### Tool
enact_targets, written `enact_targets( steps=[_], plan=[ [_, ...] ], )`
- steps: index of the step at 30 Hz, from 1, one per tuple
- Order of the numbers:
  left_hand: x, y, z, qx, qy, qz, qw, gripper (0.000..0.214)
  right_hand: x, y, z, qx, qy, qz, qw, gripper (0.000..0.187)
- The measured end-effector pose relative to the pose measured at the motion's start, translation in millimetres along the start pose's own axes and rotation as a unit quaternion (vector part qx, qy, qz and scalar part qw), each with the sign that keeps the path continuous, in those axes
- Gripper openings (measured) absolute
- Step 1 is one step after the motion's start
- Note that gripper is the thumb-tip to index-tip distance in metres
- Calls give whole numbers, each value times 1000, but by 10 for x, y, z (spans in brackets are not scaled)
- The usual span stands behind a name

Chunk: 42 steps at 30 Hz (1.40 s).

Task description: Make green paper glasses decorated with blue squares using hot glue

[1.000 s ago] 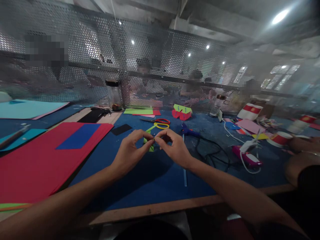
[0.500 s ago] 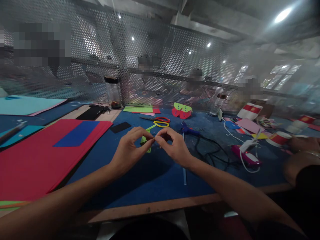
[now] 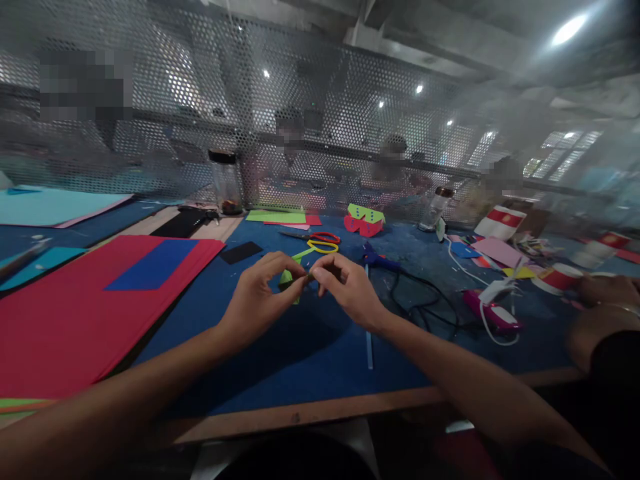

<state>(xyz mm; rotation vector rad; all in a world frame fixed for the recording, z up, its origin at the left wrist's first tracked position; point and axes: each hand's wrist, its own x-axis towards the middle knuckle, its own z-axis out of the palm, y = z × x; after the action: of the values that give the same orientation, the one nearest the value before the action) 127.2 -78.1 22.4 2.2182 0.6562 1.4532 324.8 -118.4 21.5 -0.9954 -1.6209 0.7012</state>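
Note:
My left hand (image 3: 263,290) and my right hand (image 3: 350,290) meet fingertip to fingertip above the blue table. Both are closed in a pinch on a small green paper strip (image 3: 309,276), mostly hidden by the fingers. Behind my left fingers lies some lime-green paper (image 3: 286,277), partly covered by the hand. Just beyond the hands are scissors (image 3: 325,247) with red and yellow handles. A blue glue gun (image 3: 380,259) with a black cord rests to the right of my right hand, and a clear glue stick (image 3: 369,350) sits below it.
Red sheets (image 3: 65,320) bearing a blue rectangle (image 3: 153,265) cover the left side. A folded green and red paper piece (image 3: 365,221) stands at the back, before a perforated metal screen (image 3: 320,100). Rightward are paper cups (image 3: 557,278), a magenta device (image 3: 493,313) and another person's arm (image 3: 583,333).
My fingertips have shifted slightly, and a bit more of the green strip shows between them. The view has tilted a little; the table items stay put.

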Motion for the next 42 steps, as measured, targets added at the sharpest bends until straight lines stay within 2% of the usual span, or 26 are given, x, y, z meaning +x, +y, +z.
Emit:
enact_targets(
  steps=[2, 4, 7, 9, 12, 19, 30, 38, 42],
  plan=[
    [2, -5, 0, -6, -1, -22, 1000, 9, -11, -17, -5, -31, 33, -47, 998, 15],
    [2, -13, -1, -11, -6, -41, 999, 10, -25, -24, -15, -94, 71, -130, 985, 10],
    [1, -27, -2, -17, -3, -54, 998, 11, -43, -13, -37, -205, 73, -265, 939, 11],
    [0, -32, -2, -21, -2, -55, 998, 12, -50, 2, -50, -269, 53, -308, 911, 16],
    [4, -28, -6, -21, -3, -51, 998, 13, -49, 20, -62, -332, 47, -309, 890, 15],
    [10, -46, -24, -12, -8, -40, 999, 11, -46, -13, -86, -390, 34, -277, 877, 16],
    [-8, -113, 6, -22, 3, -33, 999, 5, -25, 6, -94, -387, 48, -279, 878, 13],
    [-21, -105, -7, -15, -4, -57, 998, 9, -31, 8, -113, -401, 46, -272, 873, 13],
    [-36, -128, -14, 2, -7, -89, 996, 12, -28, 32, -122, -399, 51, -286, 869, 14]
  ],
)
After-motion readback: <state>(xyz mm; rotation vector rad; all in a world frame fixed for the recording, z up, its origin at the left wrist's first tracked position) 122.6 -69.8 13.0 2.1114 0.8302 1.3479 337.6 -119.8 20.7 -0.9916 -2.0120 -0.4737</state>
